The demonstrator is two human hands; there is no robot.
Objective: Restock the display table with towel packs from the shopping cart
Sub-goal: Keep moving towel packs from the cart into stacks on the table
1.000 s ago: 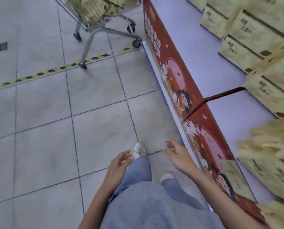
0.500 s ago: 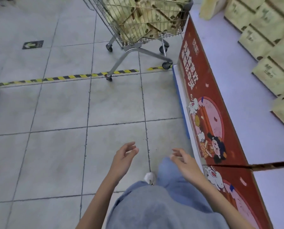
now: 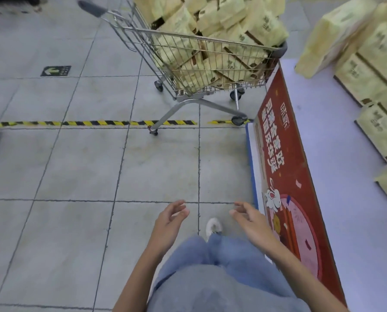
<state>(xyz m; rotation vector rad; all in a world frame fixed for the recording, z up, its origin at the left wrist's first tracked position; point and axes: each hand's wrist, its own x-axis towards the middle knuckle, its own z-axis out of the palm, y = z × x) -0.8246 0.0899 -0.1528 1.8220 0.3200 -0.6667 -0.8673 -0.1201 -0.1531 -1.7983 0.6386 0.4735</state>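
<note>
A wire shopping cart [image 3: 143,57] stands ahead at the top centre, piled with several pale yellow towel packs [image 3: 228,30]. The display table [image 3: 336,176] runs along the right, with a pale top and a red printed front panel [image 3: 282,158]. More towel packs [image 3: 372,70] lie in rows on its far right side. My left hand [image 3: 169,221] and my right hand [image 3: 252,218] hang low in front of me, both empty with fingers apart, well short of the cart.
Grey tiled floor lies between me and the cart. A yellow-and-black tape line [image 3: 93,123] crosses it under the cart's front wheels. A green arrow sticker [image 3: 55,70] marks the floor at the left. My white shoe [image 3: 214,226] shows below my hands.
The view has swung up and toward the cart, which now fills the top centre and looks nearer. Both hands stay empty and open in front of me.
</note>
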